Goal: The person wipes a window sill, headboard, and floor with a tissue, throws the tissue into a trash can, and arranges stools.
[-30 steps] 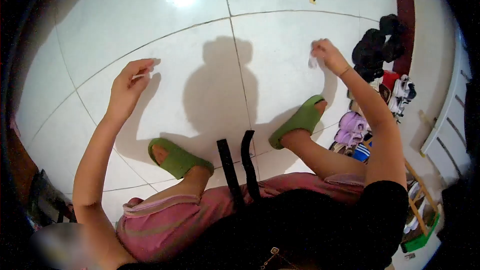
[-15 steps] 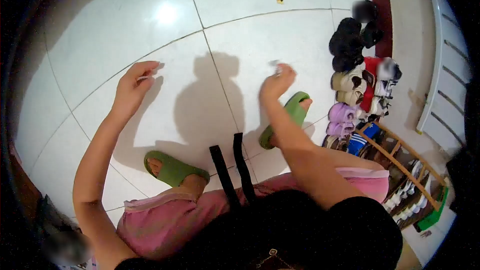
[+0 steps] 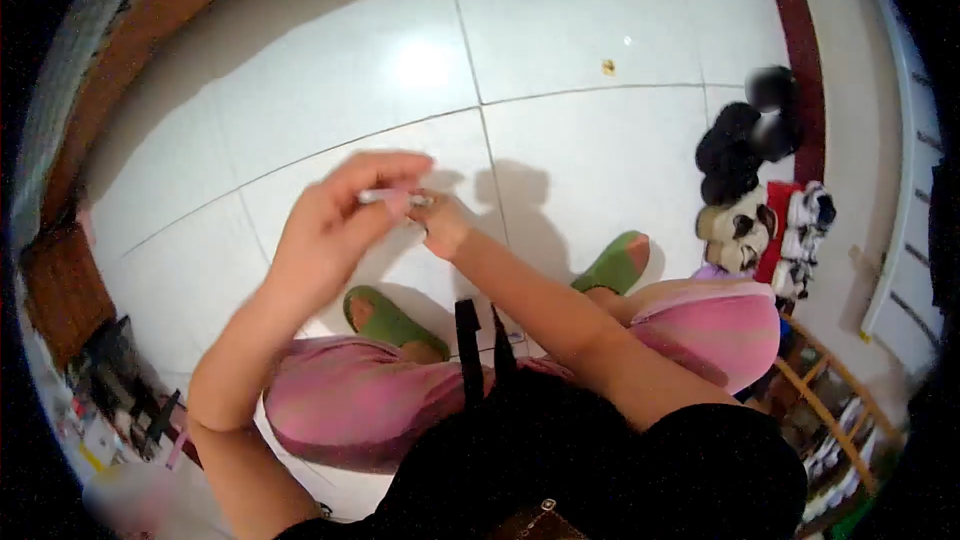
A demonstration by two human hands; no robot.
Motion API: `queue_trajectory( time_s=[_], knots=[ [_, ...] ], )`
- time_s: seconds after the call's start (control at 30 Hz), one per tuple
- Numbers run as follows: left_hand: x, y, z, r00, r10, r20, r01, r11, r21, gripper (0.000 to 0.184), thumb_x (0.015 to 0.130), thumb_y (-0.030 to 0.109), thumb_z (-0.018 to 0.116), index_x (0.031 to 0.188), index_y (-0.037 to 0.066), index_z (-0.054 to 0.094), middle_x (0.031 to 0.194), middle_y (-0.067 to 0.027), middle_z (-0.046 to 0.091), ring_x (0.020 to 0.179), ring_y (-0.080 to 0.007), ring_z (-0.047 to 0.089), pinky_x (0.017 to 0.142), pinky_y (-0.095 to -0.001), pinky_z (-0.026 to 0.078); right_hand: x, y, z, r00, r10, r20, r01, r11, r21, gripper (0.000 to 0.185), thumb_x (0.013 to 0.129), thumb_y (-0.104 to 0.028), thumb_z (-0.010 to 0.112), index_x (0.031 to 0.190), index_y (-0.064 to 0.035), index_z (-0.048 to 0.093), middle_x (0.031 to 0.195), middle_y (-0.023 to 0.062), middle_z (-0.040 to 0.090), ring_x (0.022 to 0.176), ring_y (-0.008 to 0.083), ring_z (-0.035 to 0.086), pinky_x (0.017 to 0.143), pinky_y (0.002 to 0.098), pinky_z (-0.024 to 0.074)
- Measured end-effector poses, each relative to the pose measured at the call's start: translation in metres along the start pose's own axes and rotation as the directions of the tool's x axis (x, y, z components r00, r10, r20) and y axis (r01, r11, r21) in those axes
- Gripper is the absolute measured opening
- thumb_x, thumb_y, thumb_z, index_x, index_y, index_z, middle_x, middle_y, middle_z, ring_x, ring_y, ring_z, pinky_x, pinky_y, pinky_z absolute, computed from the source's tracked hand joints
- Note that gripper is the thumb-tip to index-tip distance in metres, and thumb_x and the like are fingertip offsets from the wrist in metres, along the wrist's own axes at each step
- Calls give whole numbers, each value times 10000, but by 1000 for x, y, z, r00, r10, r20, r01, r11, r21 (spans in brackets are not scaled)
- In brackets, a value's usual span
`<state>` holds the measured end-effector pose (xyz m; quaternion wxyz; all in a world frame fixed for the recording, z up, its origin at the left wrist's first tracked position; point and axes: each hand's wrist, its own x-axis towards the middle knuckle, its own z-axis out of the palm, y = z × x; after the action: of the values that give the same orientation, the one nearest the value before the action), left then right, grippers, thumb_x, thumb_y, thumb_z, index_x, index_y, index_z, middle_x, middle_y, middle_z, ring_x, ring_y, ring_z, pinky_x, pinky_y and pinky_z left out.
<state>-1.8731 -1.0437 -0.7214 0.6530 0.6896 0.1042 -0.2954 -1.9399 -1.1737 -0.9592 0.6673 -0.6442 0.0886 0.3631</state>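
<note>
Over the floor in front of my knees, my left hand (image 3: pixel 340 220) pinches a short, thin white stick-like piece (image 3: pixel 374 196) between thumb and fingers. My right hand (image 3: pixel 442 224) meets it from the other side, fingers curled, with its tips overlapping the left fingertips. Something small and pale shows at the right fingertips, too blurred to name. Below the hands are my feet in green slide sandals, the left slide (image 3: pixel 395 325) and the right slide (image 3: pixel 612 265).
Pale floor tiles (image 3: pixel 330 70) spread ahead, with a small yellowish scrap (image 3: pixel 608 68) lying on them. Several pairs of shoes (image 3: pixel 745 230) line the right wall, beside a wooden shoe rack (image 3: pixel 830 380). Brown wooden furniture (image 3: pixel 70 280) stands at left.
Both hands have come together from wide apart, the left moving right and the right moving left. The view has shifted, bringing more furniture into sight at left.
</note>
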Motion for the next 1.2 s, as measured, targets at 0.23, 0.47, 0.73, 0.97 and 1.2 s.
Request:
queue_trajectory(
  time_s=[0.23, 0.47, 0.73, 0.97, 1.2],
  knots=[
    [-87, 43, 64, 983, 178, 37, -162, 952, -261, 234, 876, -8, 471, 1078, -6, 587, 1086, -115, 569, 1025, -198, 538, 868, -318, 439, -39, -131, -85, 842, -296, 451, 451, 844, -289, 376, 858, -49, 559, 1227, -70, 494, 1136, 114, 586, 1114, 240, 526, 841, 353, 492],
    [-90, -46, 125, 970, -202, 132, 55, 716, 696, 305, 839, 208, 561, 1096, 44, 575, 1017, -170, 570, 941, -307, 565, 794, -391, 473, -148, -236, -123, 842, 505, 188, -529, 710, 465, 439, 843, -10, 559, 1262, -65, 440, 1147, 106, 576, 1040, 242, 575, 851, 361, 517],
    [-112, -35, 133, 971, -184, 151, 50, 777, 628, 423, 797, 266, 605, 1145, 37, 534, 1080, -170, 548, 1025, -335, 518, 824, -440, 455, -186, -220, -88, 768, 593, 242, -620, 591, 516, 429, 820, -7, 586, 1224, -72, 455, 1119, 107, 580, 984, 244, 593, 782, 384, 536],
    [-158, -74, 165, 973, -226, 49, 147, 767, 625, 272, 769, 228, 598, 946, 22, 607, 955, -178, 582, 919, -334, 557, 769, -434, 469, -217, -166, -37, 748, 645, 156, -658, 692, 295, 365, 848, -57, 570, 1198, -79, 465, 1091, 77, 569, 949, 209, 565, 789, 355, 504],
    [-289, -81, 227, 915, -201, -350, 223, 975, 23, 224, 796, 153, 514, 944, 20, 617, 883, -149, 625, 825, -303, 603, 727, -401, 488, -357, -321, 80, 704, 641, 306, -704, 687, 178, 382, 810, 41, 546, 1178, -47, 490, 1063, 69, 584, 954, 228, 570, 807, 354, 492]
  ],
)
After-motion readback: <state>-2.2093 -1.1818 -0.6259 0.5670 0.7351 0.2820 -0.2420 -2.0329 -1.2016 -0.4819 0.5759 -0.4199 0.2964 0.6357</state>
